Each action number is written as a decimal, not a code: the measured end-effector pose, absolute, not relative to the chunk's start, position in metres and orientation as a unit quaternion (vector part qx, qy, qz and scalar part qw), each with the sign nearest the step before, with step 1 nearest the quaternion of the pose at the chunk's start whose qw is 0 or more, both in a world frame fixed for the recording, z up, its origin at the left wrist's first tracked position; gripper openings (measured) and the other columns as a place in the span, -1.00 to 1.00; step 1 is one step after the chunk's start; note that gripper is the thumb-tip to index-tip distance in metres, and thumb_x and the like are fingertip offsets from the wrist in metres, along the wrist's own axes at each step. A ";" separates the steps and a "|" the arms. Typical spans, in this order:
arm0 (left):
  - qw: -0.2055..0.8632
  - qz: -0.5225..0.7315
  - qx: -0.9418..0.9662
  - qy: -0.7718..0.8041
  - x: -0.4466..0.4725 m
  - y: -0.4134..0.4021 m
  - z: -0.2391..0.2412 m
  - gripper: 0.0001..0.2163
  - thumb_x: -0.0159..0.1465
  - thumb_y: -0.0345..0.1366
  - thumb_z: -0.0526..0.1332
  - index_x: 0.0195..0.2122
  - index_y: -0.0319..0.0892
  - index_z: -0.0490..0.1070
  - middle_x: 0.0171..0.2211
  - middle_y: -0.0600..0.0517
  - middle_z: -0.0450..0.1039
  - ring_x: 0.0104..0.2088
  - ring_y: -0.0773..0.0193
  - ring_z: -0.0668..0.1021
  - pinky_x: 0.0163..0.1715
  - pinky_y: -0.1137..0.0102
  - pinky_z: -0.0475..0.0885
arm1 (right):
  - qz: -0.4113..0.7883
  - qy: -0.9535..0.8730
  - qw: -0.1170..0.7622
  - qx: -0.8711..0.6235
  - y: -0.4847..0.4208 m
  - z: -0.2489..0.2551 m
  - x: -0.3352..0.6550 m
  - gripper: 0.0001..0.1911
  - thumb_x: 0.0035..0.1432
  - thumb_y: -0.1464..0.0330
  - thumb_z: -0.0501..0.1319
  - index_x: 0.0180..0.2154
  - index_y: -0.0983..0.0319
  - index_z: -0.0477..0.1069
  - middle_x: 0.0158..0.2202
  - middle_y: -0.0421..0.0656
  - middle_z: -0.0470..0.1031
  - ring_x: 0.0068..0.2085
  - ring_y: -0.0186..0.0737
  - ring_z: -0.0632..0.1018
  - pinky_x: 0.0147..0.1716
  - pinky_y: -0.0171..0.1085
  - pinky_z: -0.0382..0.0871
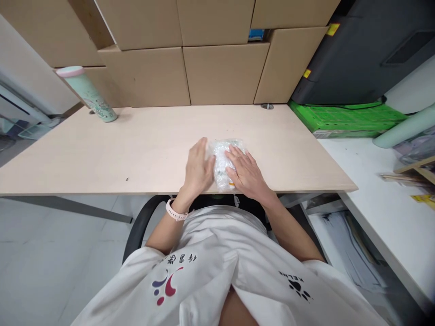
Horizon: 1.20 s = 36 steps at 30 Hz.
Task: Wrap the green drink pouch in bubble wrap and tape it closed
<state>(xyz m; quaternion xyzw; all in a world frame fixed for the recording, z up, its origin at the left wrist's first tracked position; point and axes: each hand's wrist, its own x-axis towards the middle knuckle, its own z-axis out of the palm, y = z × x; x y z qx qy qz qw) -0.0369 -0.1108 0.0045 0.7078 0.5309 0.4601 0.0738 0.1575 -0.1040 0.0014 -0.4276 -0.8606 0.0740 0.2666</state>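
Note:
A clear plastic bag (222,156) with small pale contents lies on the light wooden desk (136,149) near its front edge. My left hand (199,170) rests flat against the bag's left side, fingers stretched out and together. My right hand (246,174) lies flat on the bag's right side, fingers extended over it. Both hands press on the bag rather than grip it. A pale pink watch band (176,211) is on my left wrist.
A mint-green tumbler (87,94) with a pink lid stands at the desk's far left. Stacked cardboard boxes (204,59) line the back. A green crate (343,118) and a dark bin (367,50) sit at right, beside a white table (384,203) with clutter.

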 end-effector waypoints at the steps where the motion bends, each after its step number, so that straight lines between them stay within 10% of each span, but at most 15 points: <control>1: 0.076 0.432 0.741 0.509 -0.031 -0.113 0.004 -0.46 0.45 -0.03 0.02 0.36 -0.20 0.17 0.38 -0.26 0.20 0.41 -0.03 0.22 0.37 -0.01 0.09 | 0.070 -0.863 0.268 -0.422 -0.104 -0.001 0.158 -0.43 0.46 0.17 -0.11 0.40 0.18 0.10 0.48 -0.05 0.05 0.48 -0.11 0.09 0.43 0.11 -0.07; 11: 0.098 0.316 0.789 0.518 -0.011 -0.127 0.001 -0.39 0.43 -0.05 0.06 0.43 -0.22 0.05 0.46 -0.27 0.00 0.49 -0.08 0.03 0.43 -0.14 -0.23 | 0.094 -0.858 0.286 -0.415 -0.100 -0.003 0.155 -0.42 0.43 0.21 -0.05 0.41 0.15 0.08 0.48 -0.05 0.05 0.48 -0.10 0.08 0.43 0.14 -0.07; 17: 0.264 0.470 0.670 0.511 -0.025 -0.131 -0.004 -0.38 0.41 -0.02 0.13 0.42 -0.11 0.05 0.50 -0.20 -0.10 0.49 0.01 0.03 0.42 0.01 0.02 | 0.206 -0.758 0.443 -0.432 -0.100 -0.009 0.166 -0.44 0.37 0.10 0.08 0.30 0.18 0.26 0.38 0.03 0.27 0.39 -0.05 0.28 0.35 0.08 0.17; 23: 0.341 0.571 0.531 0.524 -0.044 -0.144 -0.007 -0.53 0.37 -0.24 0.17 0.31 -0.08 0.23 0.17 -0.18 0.41 0.09 0.12 0.52 0.08 0.15 0.49 | 0.226 -0.611 0.540 -0.533 -0.104 -0.012 0.172 -0.57 0.33 0.07 0.13 0.04 0.19 0.49 0.04 0.01 0.59 0.07 -0.02 0.56 0.13 0.08 0.41; 29: 0.186 0.429 0.753 0.463 -0.040 -0.161 0.003 -0.25 0.13 -0.62 0.03 0.36 0.03 0.22 0.48 -0.03 -0.04 0.47 0.00 0.03 0.40 -0.11 0.05 | 0.293 -0.606 0.536 -0.509 -0.106 -0.002 0.178 -0.51 0.27 0.07 0.21 0.13 0.15 0.42 0.02 0.00 0.59 0.02 -0.07 0.60 0.00 0.00 0.51; 36: 0.510 0.494 0.600 0.368 -0.023 -0.157 0.011 -0.12 -0.01 -0.49 0.15 0.40 0.12 0.10 0.48 0.08 0.00 0.46 -0.01 0.12 0.32 0.06 0.29 | 0.353 -0.594 0.598 -0.406 -0.091 0.045 0.161 -0.69 0.16 0.27 0.29 -0.05 0.15 0.53 -0.12 -0.11 0.64 -0.15 -0.13 0.64 -0.18 -0.13 0.58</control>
